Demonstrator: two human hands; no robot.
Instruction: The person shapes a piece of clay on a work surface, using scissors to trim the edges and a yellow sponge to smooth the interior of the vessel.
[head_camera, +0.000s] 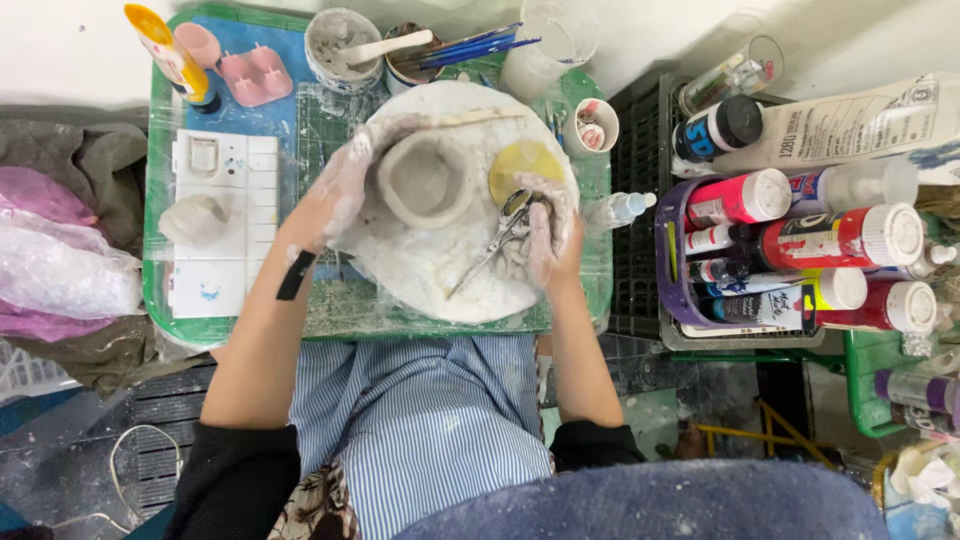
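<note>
Worktop (170, 300): green tray under clear film, carrying all items below.

Round white board (440, 280): centre of the worktop, smeared with slip.

Clay pot (428, 180): grey, open-mouthed, thick-walled, seated at 12 o'clock on the board. Step in hand, as I judge it: shaping and smoothing the wall. The next move calls for a steady brace on the left side while a tool meets the clay.

My left hand (335, 195): at 9 o'clock of the pot, fingers loosely spread and curved, flat against the outer wall.

My right hand (545, 235): at 4 o'clock of the pot, fingers curled down onto the metal scissors (500, 240), closing over their handles; the blades point toward 7 o'clock.

Yellow sponge (522, 165): at 3 o'clock of the pot, just beside my right fingers.
</note>
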